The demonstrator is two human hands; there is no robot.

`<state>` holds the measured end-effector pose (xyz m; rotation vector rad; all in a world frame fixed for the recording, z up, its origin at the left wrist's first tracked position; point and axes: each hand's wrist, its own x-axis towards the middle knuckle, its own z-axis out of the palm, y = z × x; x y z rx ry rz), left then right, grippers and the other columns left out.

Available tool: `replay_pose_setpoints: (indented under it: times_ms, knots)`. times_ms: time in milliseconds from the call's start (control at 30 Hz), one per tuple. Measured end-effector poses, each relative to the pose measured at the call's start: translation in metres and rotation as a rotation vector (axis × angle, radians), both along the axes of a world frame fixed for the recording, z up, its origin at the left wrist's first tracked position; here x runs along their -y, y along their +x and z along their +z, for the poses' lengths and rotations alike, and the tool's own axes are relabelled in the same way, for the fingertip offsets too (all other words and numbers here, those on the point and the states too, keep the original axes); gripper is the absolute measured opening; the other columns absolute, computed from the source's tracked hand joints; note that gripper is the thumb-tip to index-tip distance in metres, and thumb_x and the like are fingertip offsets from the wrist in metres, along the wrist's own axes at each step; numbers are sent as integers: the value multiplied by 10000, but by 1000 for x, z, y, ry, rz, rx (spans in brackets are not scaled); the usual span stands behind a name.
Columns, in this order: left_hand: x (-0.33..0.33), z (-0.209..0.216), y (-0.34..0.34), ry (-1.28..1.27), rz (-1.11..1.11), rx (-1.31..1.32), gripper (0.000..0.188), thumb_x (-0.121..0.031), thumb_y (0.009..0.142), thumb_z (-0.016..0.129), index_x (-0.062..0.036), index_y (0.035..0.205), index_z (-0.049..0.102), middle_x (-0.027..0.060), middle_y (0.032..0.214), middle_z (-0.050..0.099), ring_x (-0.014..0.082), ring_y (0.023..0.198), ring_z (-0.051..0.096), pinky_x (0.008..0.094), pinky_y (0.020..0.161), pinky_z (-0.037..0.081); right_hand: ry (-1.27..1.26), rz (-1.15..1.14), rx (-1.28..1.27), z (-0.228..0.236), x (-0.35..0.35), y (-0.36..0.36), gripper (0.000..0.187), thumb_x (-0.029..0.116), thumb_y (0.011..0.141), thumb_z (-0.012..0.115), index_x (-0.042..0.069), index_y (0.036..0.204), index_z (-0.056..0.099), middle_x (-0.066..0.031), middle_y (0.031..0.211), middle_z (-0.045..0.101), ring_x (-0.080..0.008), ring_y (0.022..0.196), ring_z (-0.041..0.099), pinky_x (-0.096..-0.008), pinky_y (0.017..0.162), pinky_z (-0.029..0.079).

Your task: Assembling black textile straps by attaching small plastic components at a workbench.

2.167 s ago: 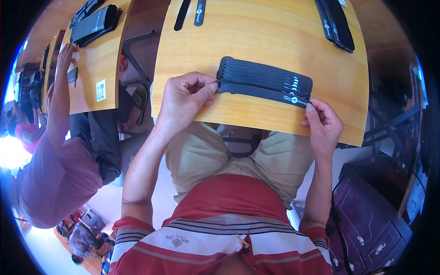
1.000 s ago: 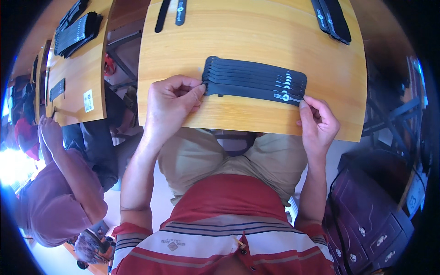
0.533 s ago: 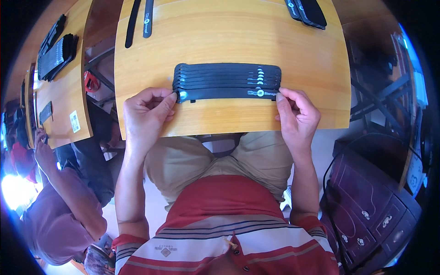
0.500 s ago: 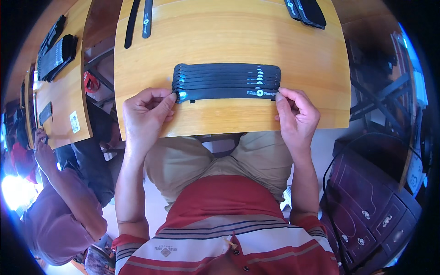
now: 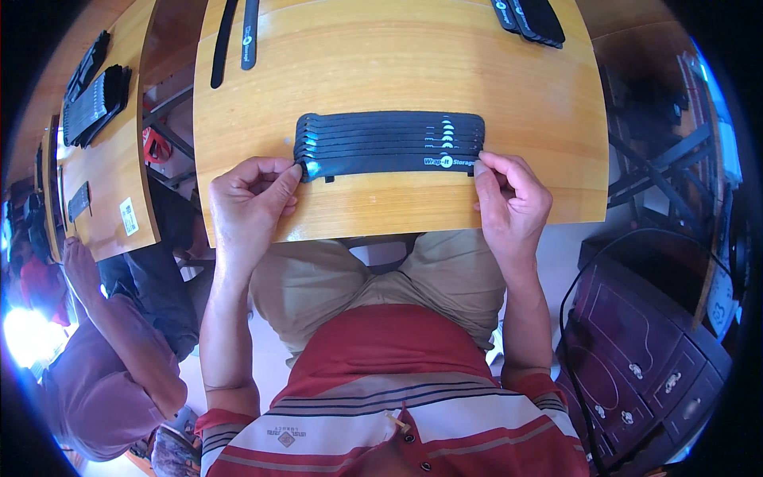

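Several flat black straps [image 5: 381, 133], fanned in one overlapping stack. Location: on the desk [image 5: 381, 71], close to its near edge, long sides roughly parallel to that edge.

Handling, by judgement: probably light, thin and pliable, likely a soft webbing rather than anything rigid. Unlikely to be fragile. Surface perhaps not very slippery, though layers apparently loose enough to slide out of line if dragged. Best hold: both short ends of the nearest strap [image 5: 373, 164], thumb against fingertips, with slight tension to keep the length flat.

Grasp: left hand [image 5: 249, 199] with thumb and fingers pinched on the left end of the nearest strap; right hand [image 5: 513, 200] pinched likewise at the right end. Firmness of grip impossible to tell.

Appearance: dark and mostly matte, with a bluish glint toward the left ends. Rounded ends stepped one behind another; nearest strap exposed across its width, those behind visible only as narrow bands. Toward the right end, white lettering and a pale round mark; behind, pale slivers lined up in a column. Small dark tab [image 5: 329, 180] jutting from under the near side. Exact count hard to tell.

Also listed: two loose dark straps [image 5: 249, 40] at the far left of the desk; further dark bundle [image 5: 534, 20] at its far right.
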<state>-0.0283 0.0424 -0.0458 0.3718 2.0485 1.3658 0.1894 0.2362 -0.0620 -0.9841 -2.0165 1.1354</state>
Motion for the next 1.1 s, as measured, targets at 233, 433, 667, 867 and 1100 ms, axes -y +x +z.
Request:
replay_pose_setpoints:
  times_ms: [233,433,667,867,1100]
  knots:
    - [-4,6,2,-9,26,25,111,-50,893,718,53,931,702,27,734,668,38,611,584,176,560,487,1,-26,-6,-6,0,0,95,-32,846,683,-49,938,699,-105,810,680,-100,644,608,-236,576,474]
    - [-3,5,1,7,11,27,105,-44,897,711,55,929,702,21,717,661,33,607,576,173,553,473,-21,-38,29,-2,2,0,111,-40,850,681,-54,958,700,-91,842,680,-88,673,609,-217,590,481]
    - [0,-1,0,13,-8,4,108,-73,888,735,24,931,714,16,730,670,31,597,582,166,529,476,-46,-41,59,-1,4,-2,127,-28,859,672,-46,981,706,-83,874,684,-84,698,615,-213,615,494]
    - [-2,3,0,1,-20,3,106,-63,894,720,41,914,705,15,712,660,32,587,571,177,535,467,-12,-24,72,-2,2,0,136,-35,857,657,-48,984,704,-80,865,685,-85,701,618,-218,617,495]
    - [-2,3,1,0,-11,8,110,-51,901,704,59,907,700,19,694,651,39,579,560,193,542,462,19,-23,85,0,3,-1,135,-50,849,654,-49,975,704,-82,851,681,-81,688,618,-213,598,483]
